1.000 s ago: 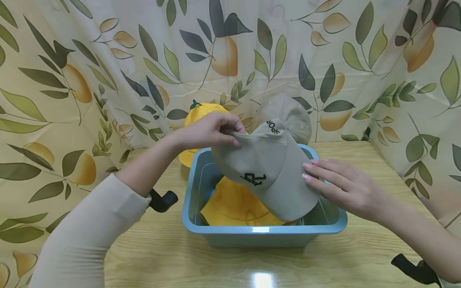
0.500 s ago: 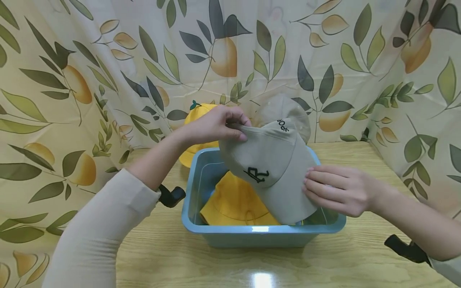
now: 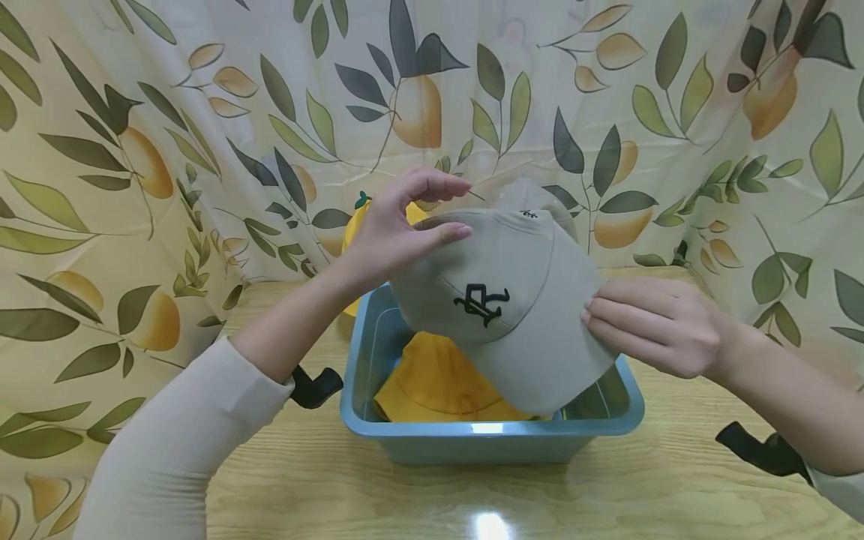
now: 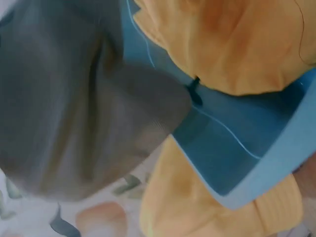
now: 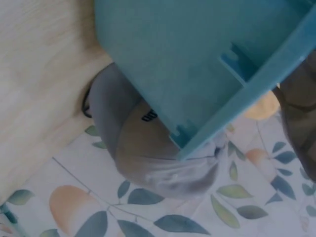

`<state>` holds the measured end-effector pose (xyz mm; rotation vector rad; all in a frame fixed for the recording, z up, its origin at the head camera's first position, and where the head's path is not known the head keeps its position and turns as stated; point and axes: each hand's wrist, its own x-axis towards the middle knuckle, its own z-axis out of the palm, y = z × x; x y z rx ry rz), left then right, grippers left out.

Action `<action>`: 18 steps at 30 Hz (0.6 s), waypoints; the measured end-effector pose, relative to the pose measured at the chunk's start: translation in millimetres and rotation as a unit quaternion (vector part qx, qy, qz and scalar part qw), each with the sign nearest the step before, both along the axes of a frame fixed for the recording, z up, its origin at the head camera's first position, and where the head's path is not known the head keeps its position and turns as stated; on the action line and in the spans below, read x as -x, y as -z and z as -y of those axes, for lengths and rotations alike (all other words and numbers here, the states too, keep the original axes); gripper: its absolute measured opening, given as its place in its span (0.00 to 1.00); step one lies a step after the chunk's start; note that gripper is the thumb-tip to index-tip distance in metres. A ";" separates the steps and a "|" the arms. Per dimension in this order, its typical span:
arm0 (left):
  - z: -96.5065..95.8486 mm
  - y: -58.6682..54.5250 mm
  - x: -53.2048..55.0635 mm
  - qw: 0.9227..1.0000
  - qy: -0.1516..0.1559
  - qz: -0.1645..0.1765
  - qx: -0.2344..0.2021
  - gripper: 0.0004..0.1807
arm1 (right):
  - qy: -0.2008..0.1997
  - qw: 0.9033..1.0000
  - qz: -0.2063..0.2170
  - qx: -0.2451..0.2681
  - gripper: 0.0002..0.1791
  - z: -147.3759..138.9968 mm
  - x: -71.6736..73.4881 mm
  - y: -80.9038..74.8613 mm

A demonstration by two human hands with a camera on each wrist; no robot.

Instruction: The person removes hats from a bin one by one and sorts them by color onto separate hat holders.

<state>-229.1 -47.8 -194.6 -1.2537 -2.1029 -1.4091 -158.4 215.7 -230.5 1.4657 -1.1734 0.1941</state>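
Observation:
A light grey baseball cap (image 3: 493, 300) with a black embroidered logo hangs tilted over the blue tub (image 3: 472, 430). My right hand (image 3: 658, 326) pinches the edge of its brim. At the cap's upper left, my left hand (image 3: 405, 221) has thumb and fingers spread apart, the thumb overlapping the cap in the head view. The cap's grey cloth (image 4: 84, 108) fills the left of the left wrist view. Below it, a yellow bucket hat (image 3: 442, 382) lies in the tub.
Behind the tub at left stands another yellow hat (image 3: 352, 225) with a green stem. A second grey cap (image 5: 128, 118) sits behind the tub, against the leaf-and-fruit patterned curtain (image 3: 270, 90). All rests on a wooden table (image 3: 304, 465).
My left hand has let go of the cap's edge and spread its fingers. My right hand has gone from touching the brim to pinching it, and the cap's front has turned more toward me.

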 end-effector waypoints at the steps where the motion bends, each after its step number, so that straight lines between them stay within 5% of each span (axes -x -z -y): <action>1: -2.1 0.5 -5.0 1.000 0.002 -0.020 -0.014 0.22 | 0.002 1.000 0.010 0.006 0.12 -0.2 -0.2 -1.2; 5: -11.6 7.5 -25.0 0.996 -0.008 -0.067 -0.055 0.22 | 0.014 0.997 0.052 0.048 0.12 1.0 0.3 -7.1; 11: -23.3 23.3 -49.5 0.994 -0.036 -0.089 -0.049 0.25 | 0.043 0.984 0.103 0.140 0.14 1.4 8.0 -12.6; 15: -25.9 28.4 -55.7 0.993 -0.071 -0.091 0.010 0.34 | 0.087 0.971 0.141 0.172 0.12 -3.9 15.3 -14.4; 18: -27.6 27.7 -56.6 0.985 -0.110 -0.106 0.075 0.40 | 0.122 0.958 0.167 0.200 0.05 -8.0 20.2 -15.9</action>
